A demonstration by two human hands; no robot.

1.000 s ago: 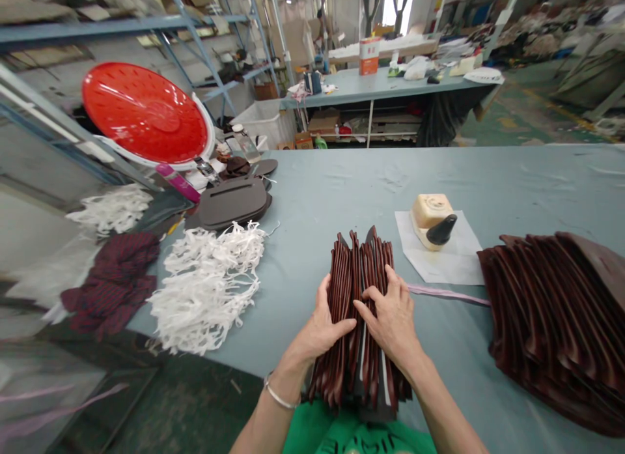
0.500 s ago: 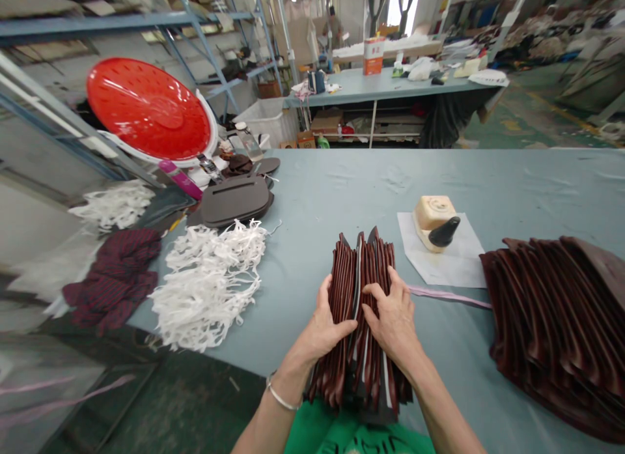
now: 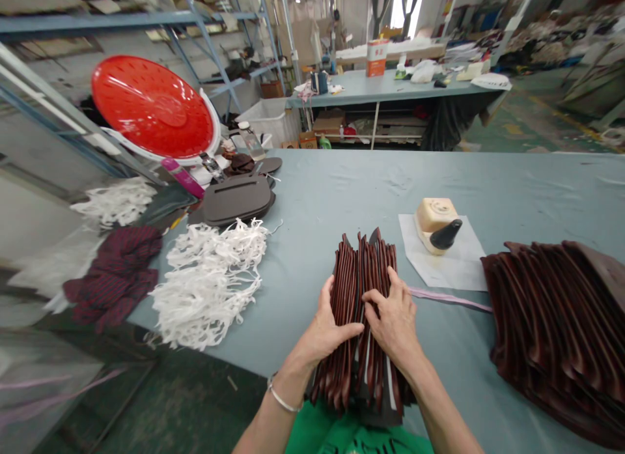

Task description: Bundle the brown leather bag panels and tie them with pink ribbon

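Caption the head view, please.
Left hand and right hand clasp an upright bundle of dark brown pieces on the table.

**A:** Can you read anything from where you stand?

**B:** Hardly. The orange and white box (image 3: 376, 57) on the far table (image 3: 390, 88) carries dark marks on its face, but they are too small for you to make out.

**A:** And closer to you?

**B:** Dark print runs across your green shirt (image 3: 332, 434), just below the stack of brown pieces (image 3: 364, 278) that your left hand (image 3: 326, 324) and right hand (image 3: 396, 324) hold. The frame edge cuts it off, so you can tell no letter. The cream tool (image 3: 434, 216) on the white sheet (image 3: 454, 268) shows raised marks on top, none legible.
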